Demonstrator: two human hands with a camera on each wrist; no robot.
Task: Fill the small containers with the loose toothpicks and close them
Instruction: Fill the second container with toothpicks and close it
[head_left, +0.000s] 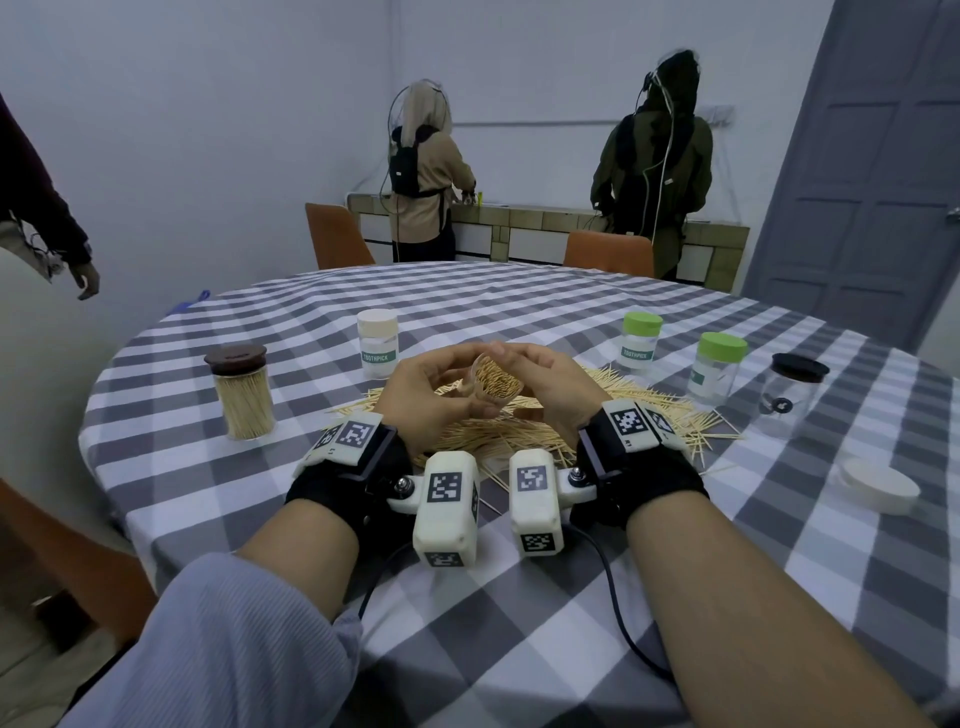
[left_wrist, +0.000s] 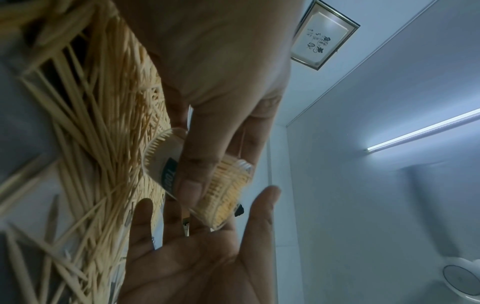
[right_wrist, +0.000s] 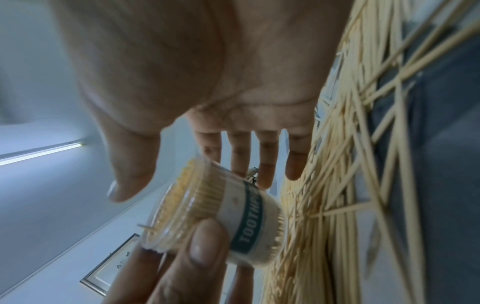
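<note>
1. The head view looks forward and down from above the near edge of the surface (head_left: 519, 623). It takes in both forearms, the left hand (head_left: 431, 400), the right hand (head_left: 550, 384) and the room beyond.
2. The left wrist view sits very close beneath its palm, facing along the fingers and up towards the ceiling.
3. The right wrist view sits equally close, mirrored, also tilted upward.
4. All three views share the open container (head_left: 496, 384) between the hands and the toothpick pile (head_left: 509, 441). Each wrist view also catches the opposite hand.

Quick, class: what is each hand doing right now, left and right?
Left hand: holding the open toothpick container, which is packed with toothpicks.
Right hand: open, fingers straight, holding nothing.
</note>
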